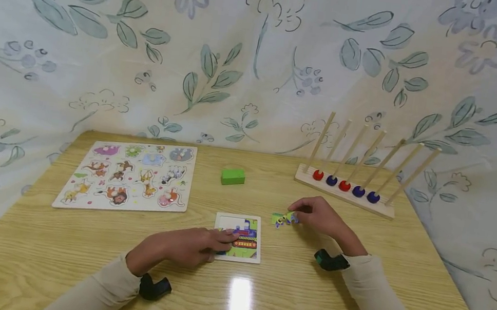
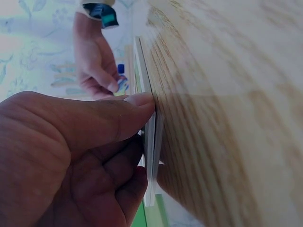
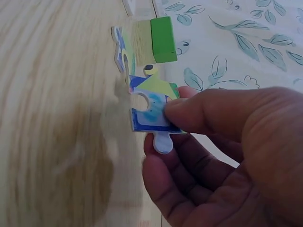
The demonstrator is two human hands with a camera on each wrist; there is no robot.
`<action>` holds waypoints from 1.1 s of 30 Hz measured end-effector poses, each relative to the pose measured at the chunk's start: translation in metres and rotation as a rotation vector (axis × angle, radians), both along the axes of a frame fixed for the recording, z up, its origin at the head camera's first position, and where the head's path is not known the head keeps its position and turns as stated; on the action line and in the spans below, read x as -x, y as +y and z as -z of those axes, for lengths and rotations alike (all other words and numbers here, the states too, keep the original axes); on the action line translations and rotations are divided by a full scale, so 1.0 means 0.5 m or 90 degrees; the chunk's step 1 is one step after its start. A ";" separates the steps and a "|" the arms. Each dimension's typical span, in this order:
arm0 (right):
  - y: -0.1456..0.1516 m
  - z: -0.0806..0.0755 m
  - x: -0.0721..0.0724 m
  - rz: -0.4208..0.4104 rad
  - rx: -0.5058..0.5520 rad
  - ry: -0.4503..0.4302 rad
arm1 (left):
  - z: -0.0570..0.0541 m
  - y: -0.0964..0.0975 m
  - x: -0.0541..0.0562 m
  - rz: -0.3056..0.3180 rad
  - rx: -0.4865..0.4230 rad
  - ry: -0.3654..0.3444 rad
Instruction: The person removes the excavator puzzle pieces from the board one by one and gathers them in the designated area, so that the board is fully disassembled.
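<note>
A small jigsaw puzzle tray (image 1: 236, 258) with a train picture lies in the middle of the table; part of its upper left shows white. My left hand (image 1: 191, 245) holds the tray at its left side, fingers over the picture. In the left wrist view the thumb (image 2: 135, 106) presses on the near edge. To the right of the tray, my right hand (image 1: 320, 216) pinches a jigsaw piece (image 3: 154, 111) between thumb and fingers, a little above the table. Beyond it in the right wrist view, another jigsaw piece (image 3: 124, 52) appears tilted; whether the two touch, I cannot tell.
A green block (image 1: 233, 177) sits behind the tray. An animal peg board (image 1: 125, 176) lies at the left. At the back right stands a wooden rack (image 1: 346, 192) with upright rods and red and blue beads. A floral cloth (image 1: 259, 63) hangs behind the table (image 1: 286, 304).
</note>
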State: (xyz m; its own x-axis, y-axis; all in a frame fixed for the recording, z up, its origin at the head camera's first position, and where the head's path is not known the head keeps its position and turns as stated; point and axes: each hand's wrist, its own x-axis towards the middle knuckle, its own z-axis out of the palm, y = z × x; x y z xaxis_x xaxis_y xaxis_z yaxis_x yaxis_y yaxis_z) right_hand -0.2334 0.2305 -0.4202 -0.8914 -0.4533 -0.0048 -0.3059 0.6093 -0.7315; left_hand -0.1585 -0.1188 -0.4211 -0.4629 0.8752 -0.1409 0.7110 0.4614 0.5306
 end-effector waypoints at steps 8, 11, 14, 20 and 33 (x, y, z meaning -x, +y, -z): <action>0.011 0.006 0.007 -0.003 -0.017 -0.008 | 0.002 0.001 0.001 -0.008 0.007 0.000; 0.013 0.006 0.008 -0.003 -0.022 -0.018 | 0.002 0.001 0.000 -0.005 0.004 0.002; 0.013 0.008 0.009 -0.002 -0.029 -0.022 | 0.002 0.002 0.000 -0.006 0.004 0.001; 0.011 0.011 0.008 0.006 -0.044 -0.024 | 0.001 0.002 0.000 -0.008 0.007 -0.004; 0.010 0.008 0.001 0.001 -0.078 0.002 | 0.000 0.002 -0.002 -0.018 -0.003 -0.007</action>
